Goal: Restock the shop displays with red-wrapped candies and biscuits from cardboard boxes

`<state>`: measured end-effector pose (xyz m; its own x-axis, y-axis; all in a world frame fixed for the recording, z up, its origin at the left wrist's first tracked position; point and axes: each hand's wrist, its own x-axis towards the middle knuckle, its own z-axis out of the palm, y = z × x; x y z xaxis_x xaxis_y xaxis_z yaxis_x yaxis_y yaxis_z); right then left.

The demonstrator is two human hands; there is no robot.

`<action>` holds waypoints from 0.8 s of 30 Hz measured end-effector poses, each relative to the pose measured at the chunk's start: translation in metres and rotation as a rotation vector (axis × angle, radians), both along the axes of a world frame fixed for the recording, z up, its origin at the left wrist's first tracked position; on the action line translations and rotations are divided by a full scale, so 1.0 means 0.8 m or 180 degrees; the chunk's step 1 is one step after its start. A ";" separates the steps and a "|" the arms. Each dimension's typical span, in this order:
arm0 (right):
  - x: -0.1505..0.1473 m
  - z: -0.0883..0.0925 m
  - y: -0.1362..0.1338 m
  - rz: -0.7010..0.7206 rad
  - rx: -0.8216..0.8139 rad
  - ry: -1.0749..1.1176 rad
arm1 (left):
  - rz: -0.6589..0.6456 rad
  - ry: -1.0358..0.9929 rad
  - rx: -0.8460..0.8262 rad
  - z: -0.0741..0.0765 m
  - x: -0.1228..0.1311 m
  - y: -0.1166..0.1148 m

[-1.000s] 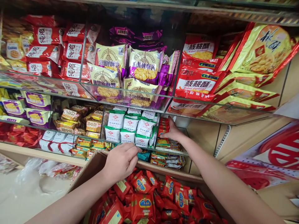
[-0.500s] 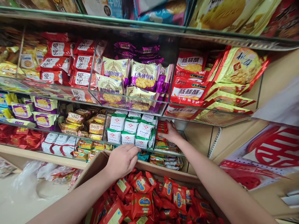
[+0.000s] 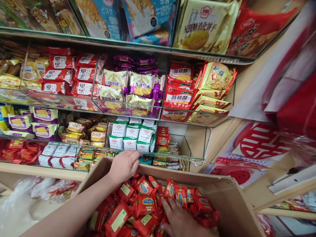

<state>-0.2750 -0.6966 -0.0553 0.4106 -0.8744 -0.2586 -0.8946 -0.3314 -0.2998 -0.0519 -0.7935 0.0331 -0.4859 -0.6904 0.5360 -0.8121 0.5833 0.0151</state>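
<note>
A cardboard box (image 3: 219, 192) full of small red snack packets (image 3: 145, 204) sits in front of me. My left hand (image 3: 124, 164) grips the box's far rim, fingers curled over the edge. My right hand (image 3: 181, 220) lies palm down on the red packets inside the box, fingers spread among them. A short stack of the same red packets (image 3: 163, 136) stands in a glass shelf compartment, beside white-and-green packets (image 3: 130, 133).
Glass shelves hold many biscuit packs: purple and cream bags (image 3: 128, 90), red walnut-shortbread bags (image 3: 179, 95), orange bars (image 3: 85, 130). A wooden ledge (image 3: 37, 168) runs at left with plastic bags (image 3: 29, 194) below. Red paper cutouts (image 3: 259, 144) lie at right.
My right hand has left the red stack in the shelf compartment and come down into the box onto the packets. The view has tilted, showing more of the top shelf.
</note>
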 end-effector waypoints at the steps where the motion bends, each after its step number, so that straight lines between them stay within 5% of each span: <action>1: -0.001 0.000 -0.004 -0.0037 0.0125 -0.0032 | 0.0006 0.0013 0.0021 0.001 0.000 0.001; 7: -0.010 0.026 -0.017 -0.0105 0.0532 -0.0123 | 0.0040 0.0213 0.0339 0.009 -0.002 0.003; 17: -0.029 0.000 -0.044 0.0127 0.0384 -0.0552 | -0.0219 0.1483 0.0952 0.023 -0.017 0.018; 21: -0.035 0.041 -0.042 0.0354 -0.0065 -0.0660 | -0.0603 0.1950 0.1230 0.018 -0.034 0.050; 24: -0.038 0.079 -0.034 0.0178 -0.0236 -0.1437 | -0.0833 0.2098 0.1704 0.006 -0.048 0.070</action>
<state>-0.3057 -0.7235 0.0079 0.5149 -0.8570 0.0192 -0.6600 -0.4107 -0.6290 -0.0907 -0.7374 0.0380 -0.3698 -0.8388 0.3995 -0.3836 0.5295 0.7566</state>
